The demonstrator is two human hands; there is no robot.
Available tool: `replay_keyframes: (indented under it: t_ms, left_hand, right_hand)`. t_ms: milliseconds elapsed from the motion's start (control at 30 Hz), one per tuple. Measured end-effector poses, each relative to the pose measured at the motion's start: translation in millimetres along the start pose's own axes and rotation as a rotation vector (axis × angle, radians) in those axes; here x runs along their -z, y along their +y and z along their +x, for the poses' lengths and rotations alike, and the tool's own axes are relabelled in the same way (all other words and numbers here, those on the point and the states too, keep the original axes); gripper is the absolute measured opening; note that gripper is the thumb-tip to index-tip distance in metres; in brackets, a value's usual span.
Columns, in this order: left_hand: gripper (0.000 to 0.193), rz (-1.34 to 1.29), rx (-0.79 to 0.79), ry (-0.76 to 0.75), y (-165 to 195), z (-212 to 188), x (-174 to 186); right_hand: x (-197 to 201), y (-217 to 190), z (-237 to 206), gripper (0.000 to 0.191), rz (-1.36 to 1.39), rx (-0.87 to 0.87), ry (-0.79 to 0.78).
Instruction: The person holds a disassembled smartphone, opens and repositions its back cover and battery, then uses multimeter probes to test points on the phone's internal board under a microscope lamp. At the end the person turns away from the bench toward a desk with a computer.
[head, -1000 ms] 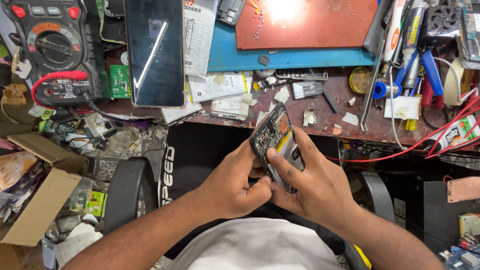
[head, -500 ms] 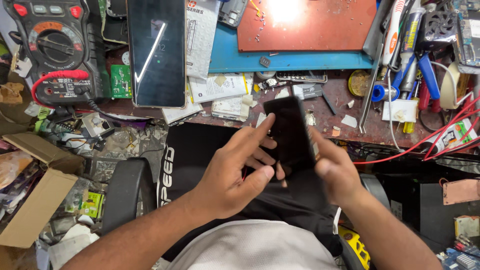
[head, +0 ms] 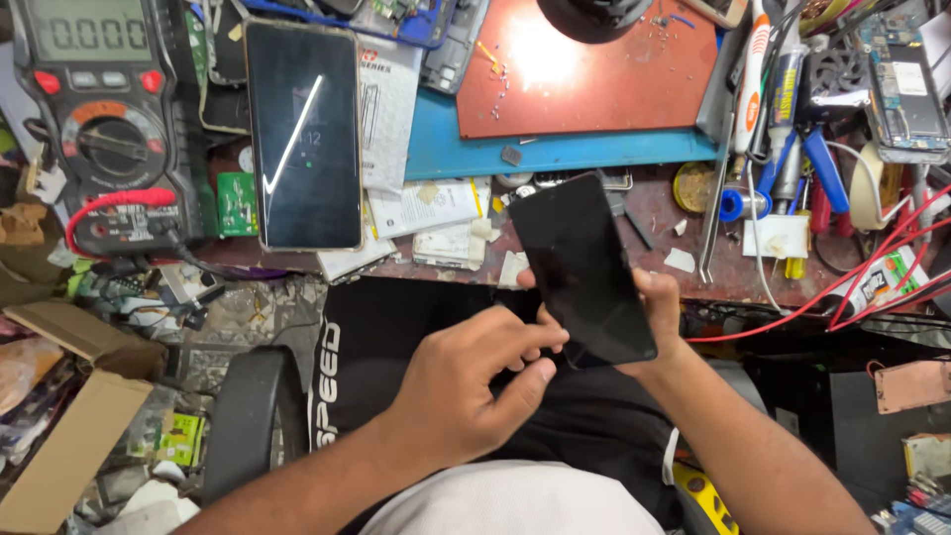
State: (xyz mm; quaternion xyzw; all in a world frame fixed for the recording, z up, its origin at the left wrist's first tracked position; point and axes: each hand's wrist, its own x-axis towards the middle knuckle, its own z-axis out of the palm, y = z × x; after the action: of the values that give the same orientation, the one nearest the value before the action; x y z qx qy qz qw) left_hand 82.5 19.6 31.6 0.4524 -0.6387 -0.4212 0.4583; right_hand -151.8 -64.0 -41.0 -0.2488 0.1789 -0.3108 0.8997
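1. Dark phone (head: 582, 269), screen side up and blank, held tilted above the person's lap, just in front of the counter (head: 693, 253) edge.
2. Right hand (head: 659, 322) sits under and behind the phone; fingers wrapped around its right edge and lower end, grasping it.
3. Left hand (head: 475, 381) at the phone's lower left corner. Index finger and thumb extended, tips touching the phone's left edge; the other fingers loosely curled. Whether the left hand bears any of the weight, cannot tell.
4. On the counter, left of the held phone: a second phone (head: 303, 136) lying flat, screen lit, a bright diagonal glare streak across the glass.
5. Further left of that second phone: a multimeter (head: 99, 119) with a red dial ring and a coiled red lead.
6. Behind the held phone: a reddish mat (head: 594, 79) on a blue mat (head: 555, 154), lamp glare on the red one.
7. Right of the held phone: tweezers (head: 715, 198), tubes, blue-handled tools (head: 822, 168), red wires (head: 872, 267) trailing off the counter edge.
8. Far left of the held phone, below counter level: open cardboard box (head: 69, 436).
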Motion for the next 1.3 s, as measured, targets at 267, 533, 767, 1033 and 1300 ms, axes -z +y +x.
replay_keyframes:
  t_ms: [267,533,767,1033,1300]
  left_hand:
    - [0.034,0.21,0.017,0.074,-4.9,-3.3,-8.7]
    - [0.066,0.198,0.324,0.069,-22.4,-1.6,-14.5]
    - [0.069,0.151,0.325,0.017,-25.5,-2.9,-16.9]
    - [0.072,0.162,0.318,0.014,-27.0,-3.3,-17.0]
    - [0.072,0.13,0.282,0.019,-26.5,-5.6,-16.8]
  right_hand:
    - [2.7,2.9,1.3,0.09,-0.09,-0.013,0.016]
    - [3.0,5.1,3.8,0.094,-0.143,-0.006,0.003]
    - [6.5,7.5,3.0,0.09,-0.174,0.015,-0.009]
    - [9.4,9.2,1.6,0.096,-0.248,0.002,0.027]
    - [6.9,10.5,2.3,0.101,-0.269,0.024,-0.017]
